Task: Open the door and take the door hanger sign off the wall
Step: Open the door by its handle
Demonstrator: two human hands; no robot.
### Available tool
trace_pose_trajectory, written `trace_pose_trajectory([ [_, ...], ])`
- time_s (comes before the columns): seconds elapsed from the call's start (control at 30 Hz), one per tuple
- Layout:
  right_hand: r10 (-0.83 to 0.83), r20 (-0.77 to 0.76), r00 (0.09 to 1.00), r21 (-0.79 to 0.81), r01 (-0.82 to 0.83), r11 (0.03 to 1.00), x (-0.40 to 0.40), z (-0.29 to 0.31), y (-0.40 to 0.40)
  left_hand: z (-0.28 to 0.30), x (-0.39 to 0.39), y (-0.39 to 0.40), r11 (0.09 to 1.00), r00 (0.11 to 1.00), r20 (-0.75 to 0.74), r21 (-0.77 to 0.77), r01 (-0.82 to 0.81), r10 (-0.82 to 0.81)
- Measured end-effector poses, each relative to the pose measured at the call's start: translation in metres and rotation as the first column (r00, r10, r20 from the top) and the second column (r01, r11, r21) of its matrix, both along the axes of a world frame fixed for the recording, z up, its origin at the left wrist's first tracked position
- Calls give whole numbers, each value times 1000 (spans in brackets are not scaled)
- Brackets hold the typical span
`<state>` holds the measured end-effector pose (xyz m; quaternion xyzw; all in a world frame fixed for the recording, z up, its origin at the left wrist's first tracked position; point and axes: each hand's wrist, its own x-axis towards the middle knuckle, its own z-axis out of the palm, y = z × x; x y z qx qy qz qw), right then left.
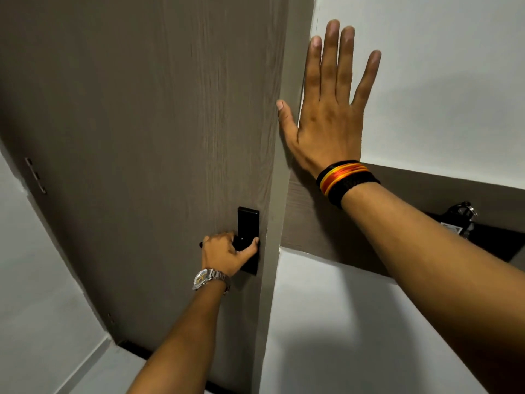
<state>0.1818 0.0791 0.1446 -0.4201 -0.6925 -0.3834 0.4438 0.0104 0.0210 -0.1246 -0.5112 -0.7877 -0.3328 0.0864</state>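
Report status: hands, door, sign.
Left hand shut on door handle. Right hand open, flat on wall. Door closed. Sign unseen.

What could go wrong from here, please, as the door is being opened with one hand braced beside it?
The right hand lies flat across the door frame, its thumb at the door edge, so it might get pinched. The left hand grips the black handle alone, and the sign is not in view, so reaching for it may be delayed.
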Motion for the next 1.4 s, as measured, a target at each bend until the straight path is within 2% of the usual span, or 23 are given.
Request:
trace_pose_trajectory([
  [0.1, 12, 4, 1000, 9, -12, 1000, 0, -1, -1, -6, 9, 2, 997, 987, 158, 79, -20, 7],
  [0.23, 18, -7, 1000, 20, -18, 1000, 1, -1, 1, -12, 21, 2, 975, 912, 409, 193, -109, 21],
  [0.47, 21, 5, 1000, 20, -21, 1000, 0, 1, 1, -9, 25, 0, 970, 866, 501, 215, -109, -14],
  [0.67, 13, 35, 999, 17, -14, 1000, 2, 0, 2, -13, 32, -12, 964, 801, 598, 198, -179, 25],
  [1.03, 109, 70, 992, -58, -105, 993, 7, -5, -2, -9, 27, -83, 982, 841, 540, 164, -89, -14],
  [1.1, 147, 75, 986, -89, -140, 986, 12, -7, -4, -3, 21, -98, 988, 885, 465, 146, -57, -17],
  [1.23, 307, 131, 943, -155, -286, 946, 19, -18, -14, 6, -3, -127, 997, 986, 154, 52, 58, -66],
  [1.4, 518, 314, 796, -179, -486, 855, 30, -70, -43, 3, -13, -167, 997, 995, 57, 15, 76, -77],
])
